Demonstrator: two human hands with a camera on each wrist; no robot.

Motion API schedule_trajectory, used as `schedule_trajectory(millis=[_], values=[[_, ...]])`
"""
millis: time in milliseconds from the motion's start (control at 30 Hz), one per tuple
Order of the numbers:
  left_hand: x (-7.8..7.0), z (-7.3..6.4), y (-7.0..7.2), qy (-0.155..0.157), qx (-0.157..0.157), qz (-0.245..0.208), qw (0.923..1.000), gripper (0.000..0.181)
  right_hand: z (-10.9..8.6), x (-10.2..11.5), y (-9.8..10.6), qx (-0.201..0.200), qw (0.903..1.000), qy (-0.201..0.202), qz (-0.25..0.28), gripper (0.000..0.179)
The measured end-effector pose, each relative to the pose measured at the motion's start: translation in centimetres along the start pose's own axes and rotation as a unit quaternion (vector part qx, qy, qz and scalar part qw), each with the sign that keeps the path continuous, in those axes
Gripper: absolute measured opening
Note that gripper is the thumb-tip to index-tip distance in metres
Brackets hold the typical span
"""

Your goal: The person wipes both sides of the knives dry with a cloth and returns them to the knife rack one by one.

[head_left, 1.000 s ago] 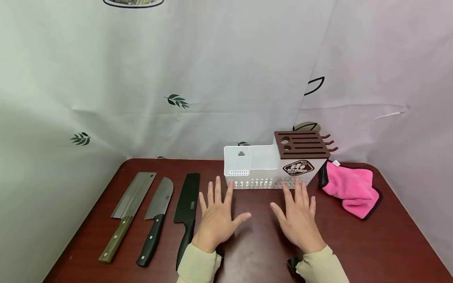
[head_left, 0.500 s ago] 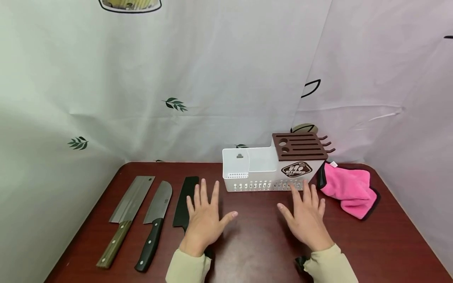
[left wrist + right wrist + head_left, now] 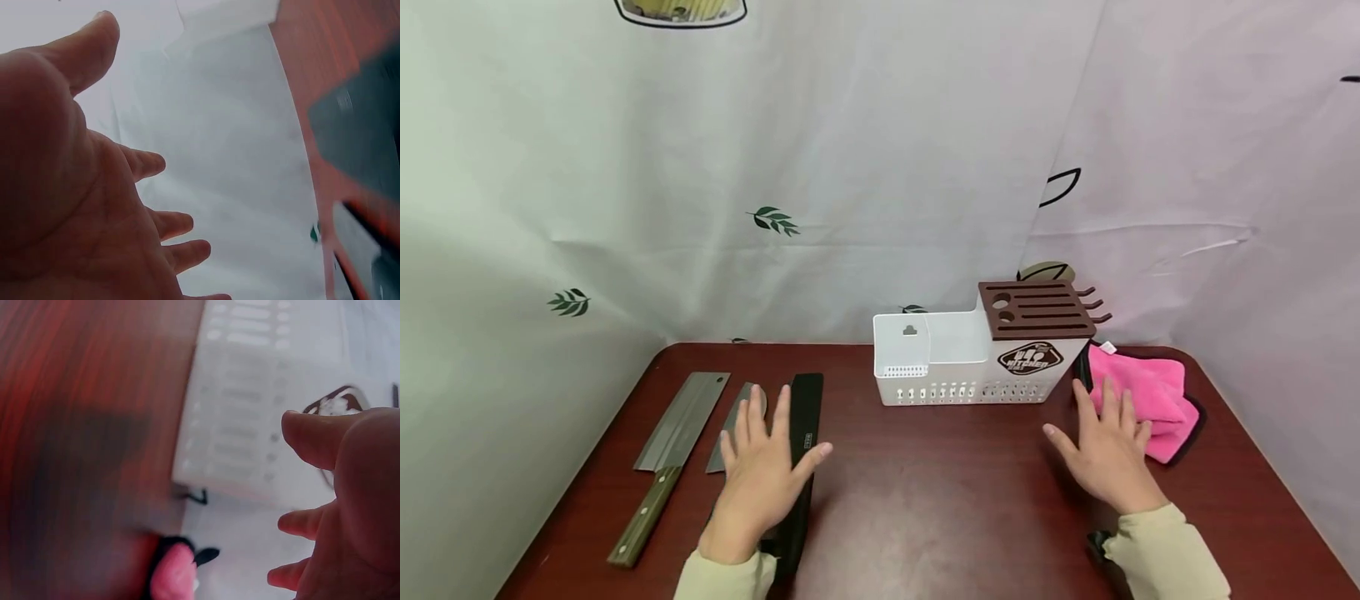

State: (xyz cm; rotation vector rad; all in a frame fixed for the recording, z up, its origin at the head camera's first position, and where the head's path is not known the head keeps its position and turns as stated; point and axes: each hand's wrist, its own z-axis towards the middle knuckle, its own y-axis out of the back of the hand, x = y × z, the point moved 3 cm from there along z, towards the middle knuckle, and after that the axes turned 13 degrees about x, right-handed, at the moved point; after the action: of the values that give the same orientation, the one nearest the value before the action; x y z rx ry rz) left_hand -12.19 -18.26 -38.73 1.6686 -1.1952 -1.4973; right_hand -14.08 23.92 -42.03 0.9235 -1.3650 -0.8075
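My left hand point(image 3: 758, 479), fingers spread and holding nothing, hovers over the black-handled knife point(image 3: 756, 402) and the black knife point(image 3: 806, 417), hiding the first one's handle. To their left lies a cleaver point(image 3: 682, 425) with a wooden handle. Spread the same way, my right hand point(image 3: 1108, 458) is above the table near the pink cloth point(image 3: 1150, 392), overlapping its lower left in the head view. Behind and between the hands stands a white knife rack point(image 3: 955, 375) with a brown slotted top point(image 3: 1037, 310). The right wrist view shows the rack's perforated side point(image 3: 240, 425) beyond the thumb.
The dark red wooden table point(image 3: 925, 500) has rounded back corners. A pale fabric backdrop point(image 3: 865, 150) with leaf prints hangs right behind it and on both sides. Brown hooks point(image 3: 1097, 306) stick out from the rack's right end.
My hands have moved apart: the left one went left across the black knife, the right one went right toward the pink cloth. The knives, rack and cloth stay in place.
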Motion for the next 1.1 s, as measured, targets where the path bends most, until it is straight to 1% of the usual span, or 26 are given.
schedule_trajectory(millis=[167, 300, 367, 567, 700, 767, 867, 1100], values=[[2.6, -0.6, 1.2, 0.034, 0.022, -0.014, 0.9991, 0.093, 0.5, -2.4, 0.3, 0.006, 0.9998, -0.014, -0.011, 0.079], [5.0, -1.1, 2.0, 0.052, 0.022, -0.013, 0.9983, 0.082, 0.6, -3.7, 1.0, 0.011, 0.9995, -0.024, -0.016, 0.078], [6.4, -1.4, 2.3, 0.064, 0.025, -0.013, 0.9976, 0.078, 0.7, -4.1, 1.4, 0.007, 0.9994, -0.029, -0.016, 0.077], [10.7, -2.3, 3.7, 0.119, 0.058, -0.025, 0.9909, 0.077, 1.1, -5.3, 2.6, 0.000, 0.9983, -0.048, -0.034, 0.073], [13.3, -3.0, 4.2, 0.147, 0.081, -0.035, 0.9851, 0.080, 1.4, -6.2, 3.3, 0.013, 0.9975, -0.062, -0.030, 0.072], [14.3, -3.2, 4.3, 0.159, 0.093, -0.037, 0.9822, 0.080, 1.6, -6.7, 3.5, 0.024, 0.9968, -0.072, -0.025, 0.072], [15.6, -3.5, 4.4, 0.170, 0.111, -0.028, 0.9789, 0.080, 1.8, -7.5, 3.8, 0.044, 0.9952, -0.086, -0.018, 0.074], [18.0, -4.3, 4.1, 0.210, 0.128, 0.004, 0.9694, 0.091, 2.6, -9.5, 4.2, 0.081, 0.9919, -0.094, -0.029, 0.081]])
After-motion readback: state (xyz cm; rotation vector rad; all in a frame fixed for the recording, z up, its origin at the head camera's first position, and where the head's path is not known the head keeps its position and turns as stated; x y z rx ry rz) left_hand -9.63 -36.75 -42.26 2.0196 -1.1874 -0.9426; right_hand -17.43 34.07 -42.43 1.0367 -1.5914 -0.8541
